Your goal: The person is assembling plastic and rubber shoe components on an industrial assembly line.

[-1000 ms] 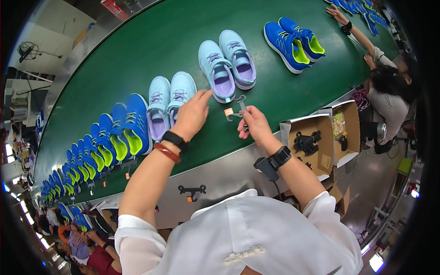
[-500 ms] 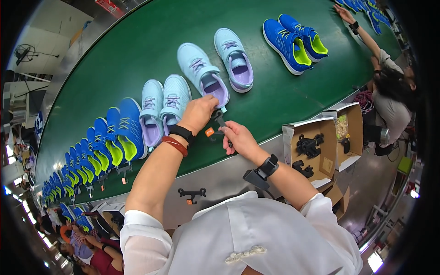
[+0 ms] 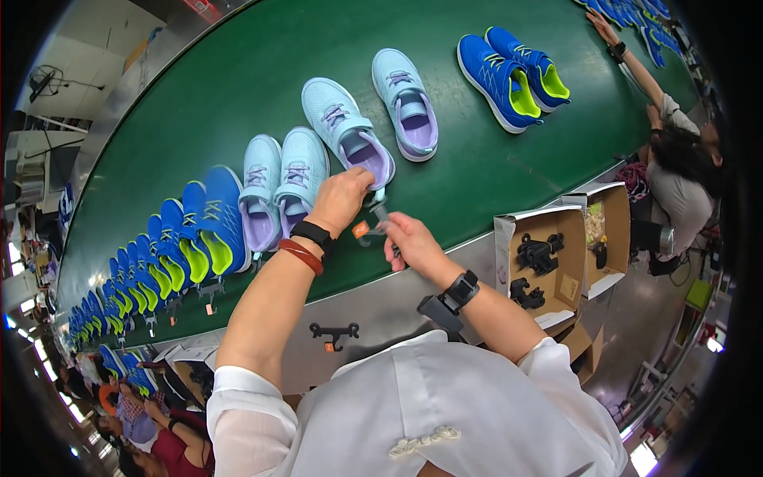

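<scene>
My left hand pinches the heel of a light-blue sneaker with a lilac lining, its toe pointing away from me. Just right of that heel, my right hand grips a dark plastic shoe hanger with an orange tag. The hanger's upper end is close by the heel loop; motion blur hides whether it is hooked in. The matching light-blue sneaker stands apart to the right. A second light-blue pair sits left of my left hand, with a hanger partly visible at its heels.
Blue shoes with lime linings line the green belt at left; a blue pair stands at right. Another hanger lies on the metal edge. Open cardboard boxes hold black hangers. Co-workers sit far right and lower left.
The shoes at left and the held sneaker have shifted slightly leftward. The hanger in my right hand has moved a little at the heel and looks blurred. Both hands keep their grips.
</scene>
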Tool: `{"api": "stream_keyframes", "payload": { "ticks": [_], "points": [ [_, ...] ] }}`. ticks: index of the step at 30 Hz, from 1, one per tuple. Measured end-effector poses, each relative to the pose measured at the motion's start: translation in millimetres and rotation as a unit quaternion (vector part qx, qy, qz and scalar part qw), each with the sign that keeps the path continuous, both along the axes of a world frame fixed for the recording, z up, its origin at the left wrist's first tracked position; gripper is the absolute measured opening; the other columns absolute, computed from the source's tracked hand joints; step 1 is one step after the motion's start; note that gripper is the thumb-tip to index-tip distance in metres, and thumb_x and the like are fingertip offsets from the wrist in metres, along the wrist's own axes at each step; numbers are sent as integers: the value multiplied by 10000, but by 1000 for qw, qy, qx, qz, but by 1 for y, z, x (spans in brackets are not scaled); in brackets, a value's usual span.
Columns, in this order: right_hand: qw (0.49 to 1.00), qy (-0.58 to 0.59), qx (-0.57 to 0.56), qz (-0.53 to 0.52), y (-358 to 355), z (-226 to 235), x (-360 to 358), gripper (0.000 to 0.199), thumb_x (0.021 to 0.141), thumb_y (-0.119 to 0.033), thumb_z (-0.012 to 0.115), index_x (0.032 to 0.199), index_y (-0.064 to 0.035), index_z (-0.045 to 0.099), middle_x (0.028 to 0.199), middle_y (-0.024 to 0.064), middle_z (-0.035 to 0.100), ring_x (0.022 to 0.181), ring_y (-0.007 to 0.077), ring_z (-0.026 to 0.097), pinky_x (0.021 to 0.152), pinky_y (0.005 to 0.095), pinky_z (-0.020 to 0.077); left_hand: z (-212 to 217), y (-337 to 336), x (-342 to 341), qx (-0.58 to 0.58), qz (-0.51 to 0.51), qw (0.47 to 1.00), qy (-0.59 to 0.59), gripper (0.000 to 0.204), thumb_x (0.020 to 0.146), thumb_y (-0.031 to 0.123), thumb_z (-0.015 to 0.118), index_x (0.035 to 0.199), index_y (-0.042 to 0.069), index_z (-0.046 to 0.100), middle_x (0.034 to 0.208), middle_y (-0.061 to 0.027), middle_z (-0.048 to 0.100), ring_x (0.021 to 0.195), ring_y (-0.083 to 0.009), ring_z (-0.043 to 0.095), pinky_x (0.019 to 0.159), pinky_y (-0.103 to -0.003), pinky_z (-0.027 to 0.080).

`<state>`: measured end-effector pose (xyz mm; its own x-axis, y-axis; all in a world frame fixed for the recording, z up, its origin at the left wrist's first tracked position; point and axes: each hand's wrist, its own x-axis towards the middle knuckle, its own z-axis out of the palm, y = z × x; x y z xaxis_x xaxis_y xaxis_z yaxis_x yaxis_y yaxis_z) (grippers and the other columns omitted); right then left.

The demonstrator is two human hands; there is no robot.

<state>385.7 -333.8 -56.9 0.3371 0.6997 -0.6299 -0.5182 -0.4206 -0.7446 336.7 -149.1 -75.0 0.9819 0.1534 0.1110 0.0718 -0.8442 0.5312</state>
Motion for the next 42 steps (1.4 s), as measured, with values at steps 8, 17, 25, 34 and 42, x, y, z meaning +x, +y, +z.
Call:
{"api": "stream_keyframes", "payload": {
  "ticks": [8, 17, 25, 34, 42],
  "points": [
    [988, 28, 0, 150, 4, 19, 45, 219, 939, -237, 474, 921, -31, 546, 565, 48, 568, 379, 108, 498, 369, 224, 398, 20, -12, -13, 62, -74, 994, 41, 536, 778, 31, 593, 1275, 195, 474, 1208, -157, 529, 916, -344, 612, 704, -413, 519],
    [738, -669, 43, 84, 4, 31, 120, 300, 791, -74, 630, 1082, -58, 557, 1153, 125, 553, 964, 320, 557, 813, 396, 478, 39, -32, -19, 41, -1, 988, 151, 444, 807, 70, 571, 1235, 179, 529, 954, -160, 581, 724, -378, 614, 635, -466, 498],
    [640, -690, 44, 335, 15, -5, 143, 248, 730, -219, 706, 925, -120, 589, 917, 54, 568, 887, 289, 560, 777, 410, 459, 30, -34, -20, -64, 85, 981, 162, 342, 838, 47, 509, 1151, 146, 607, 882, -186, 613, 810, -387, 600, 715, -466, 474],
    [543, -755, 78, 358, 17, 18, 113, 145, 696, -240, 723, 792, -166, 642, 784, 33, 561, 820, 223, 551, 724, 352, 408, 21, -32, -22, -33, 78, 985, 149, 319, 825, 54, 470, 1082, 127, 644, 901, -214, 625, 784, -388, 623, 726, -458, 499],
    [480, -782, 6, 397, 34, 11, 96, 60, 691, -192, 670, 747, -175, 685, 733, 48, 604, 799, 219, 568, 771, 359, 390, 22, -31, -23, -26, 70, 988, 137, 256, 852, 99, 492, 1047, 118, 656, 897, -202, 615, 786, -387, 616, 717, -453, 496]
  ]
}}
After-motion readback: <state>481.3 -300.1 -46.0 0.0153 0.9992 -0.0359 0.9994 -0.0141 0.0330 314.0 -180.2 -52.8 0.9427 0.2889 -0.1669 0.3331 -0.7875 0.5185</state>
